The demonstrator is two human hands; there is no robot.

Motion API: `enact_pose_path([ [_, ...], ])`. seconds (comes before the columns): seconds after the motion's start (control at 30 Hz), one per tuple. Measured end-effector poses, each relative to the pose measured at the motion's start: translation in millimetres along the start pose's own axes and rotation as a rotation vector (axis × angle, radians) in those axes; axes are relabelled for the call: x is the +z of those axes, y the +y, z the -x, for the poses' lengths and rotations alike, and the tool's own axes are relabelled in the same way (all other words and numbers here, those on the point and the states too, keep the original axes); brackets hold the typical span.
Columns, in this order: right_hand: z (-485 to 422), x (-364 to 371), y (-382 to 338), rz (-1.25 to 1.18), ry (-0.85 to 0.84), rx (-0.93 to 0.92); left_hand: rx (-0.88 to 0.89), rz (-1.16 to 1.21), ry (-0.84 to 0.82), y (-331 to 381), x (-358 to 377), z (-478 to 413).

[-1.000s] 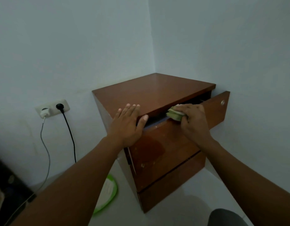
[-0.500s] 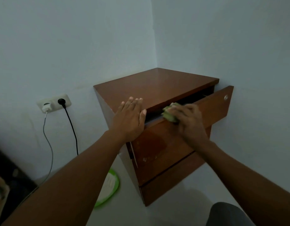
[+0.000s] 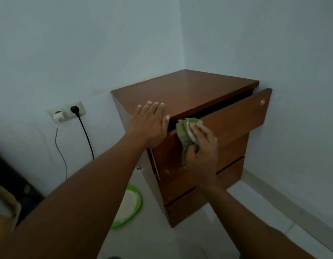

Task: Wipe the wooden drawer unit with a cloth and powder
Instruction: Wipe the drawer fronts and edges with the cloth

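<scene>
A brown wooden drawer unit [image 3: 188,90] stands in the corner of the room. Its top drawer [image 3: 236,120] is pulled partly out. My left hand [image 3: 150,126] lies flat, fingers spread, on the unit's front left corner. My right hand [image 3: 201,146] grips a green cloth [image 3: 183,133] and presses it against the drawer front near its left end, just below the drawer's top edge. A small round knob [image 3: 263,102] shows at the drawer's right end.
A green-rimmed plate with white powder [image 3: 128,204] lies on the floor left of the unit. A wall socket [image 3: 66,112] with a white and a black cable is on the left wall. Dark objects sit at the far left edge.
My right hand has slid the cloth leftward along the drawer's top edge and down onto its front. My left hand has stayed on the corner.
</scene>
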State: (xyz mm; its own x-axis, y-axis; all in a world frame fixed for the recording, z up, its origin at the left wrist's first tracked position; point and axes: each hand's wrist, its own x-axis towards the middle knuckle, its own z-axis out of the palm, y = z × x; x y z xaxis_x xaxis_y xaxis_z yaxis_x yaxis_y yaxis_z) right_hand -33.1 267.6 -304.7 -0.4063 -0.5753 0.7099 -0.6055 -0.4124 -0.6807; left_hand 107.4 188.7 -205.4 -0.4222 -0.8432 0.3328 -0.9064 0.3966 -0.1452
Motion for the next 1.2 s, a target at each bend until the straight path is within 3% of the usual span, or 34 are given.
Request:
enact_pose_path([
  [0.33, 50, 75, -2, -0.002, -0.061, -0.078, -0.088, 0.155, -0.127, -17, 13, -18],
  [0.5, 56, 112, 13, 0.09, 0.047, -0.075, 0.002, 0.041, 0.074, -17, 19, -11],
  [0.73, 43, 148, 28, 0.132, 0.063, -0.129, 0.011, 0.018, 0.178, -19, 26, -9],
  [0.97, 9, 130, 74, 0.041, 0.305, 0.187, 0.007, -0.023, 0.224, -17, 28, -8],
  [1.1, -7, 112, 81, 0.026, 0.492, 0.486, 0.017, 0.003, 0.179, -18, 26, -8],
  [1.2, 2, 94, 60, -0.011, 0.467, 0.431, 0.059, -0.005, 0.171, -20, 24, -9],
])
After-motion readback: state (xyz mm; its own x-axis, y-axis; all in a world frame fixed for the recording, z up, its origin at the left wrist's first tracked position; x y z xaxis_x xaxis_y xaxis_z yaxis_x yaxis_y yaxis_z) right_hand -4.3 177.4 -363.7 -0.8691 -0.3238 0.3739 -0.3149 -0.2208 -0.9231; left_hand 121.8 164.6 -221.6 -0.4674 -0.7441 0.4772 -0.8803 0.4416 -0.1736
